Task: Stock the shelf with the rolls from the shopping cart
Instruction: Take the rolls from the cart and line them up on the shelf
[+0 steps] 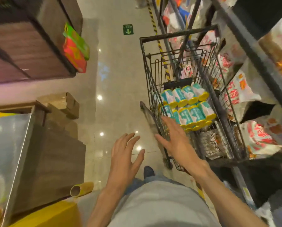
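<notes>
Several teal-and-white rolls with yellow ends (188,105) lie stacked in two rows inside a black wire shopping cart (149,74). My right hand (174,140) stretches out flat with spread fingers over the cart's near rim, fingertips just short of the nearest rolls, holding nothing. Over the aisle floor, left of the cart, my left hand (126,152) hovers with its fingers spread and empty. The dark metal shelf (245,46) runs along the right, packed with white-and-red bags.
A wooden display (30,51) with a green-and-red package (75,48) stands at the left. Cardboard boxes (61,105), a metal-sided stand (9,148) and a cardboard tube (82,189) sit lower left. The tiled aisle (119,89) runs between them and the cart.
</notes>
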